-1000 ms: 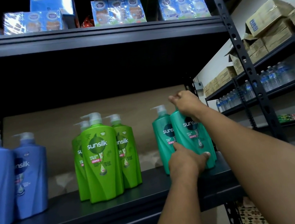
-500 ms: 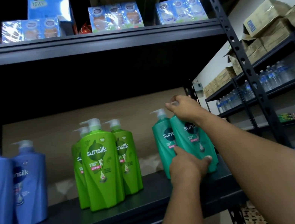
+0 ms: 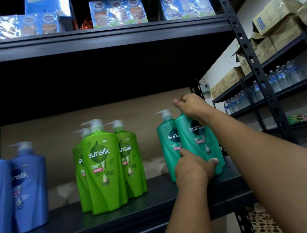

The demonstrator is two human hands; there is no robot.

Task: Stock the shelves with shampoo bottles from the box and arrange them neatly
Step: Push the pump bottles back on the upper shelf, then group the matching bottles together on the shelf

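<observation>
Holding the front teal shampoo bottle (image 3: 198, 145) two ways keeps it steady: our right hand (image 3: 190, 105) is closed around its pump top, our left hand (image 3: 191, 168) presses its bottom. Another teal bottle (image 3: 169, 144) stands just behind on the shelf (image 3: 125, 219).

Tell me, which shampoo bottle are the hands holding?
The front teal bottle, at the right end of the shelf. The right hand covers its pump top, the left hand grips its base; the other bottles stand untouched.

A shop stockroom: steel shelves (image 3: 94, 42) of shampoo bottles (image 3: 104, 166) (cartons (image 3: 274, 17) stacked behind).
</observation>
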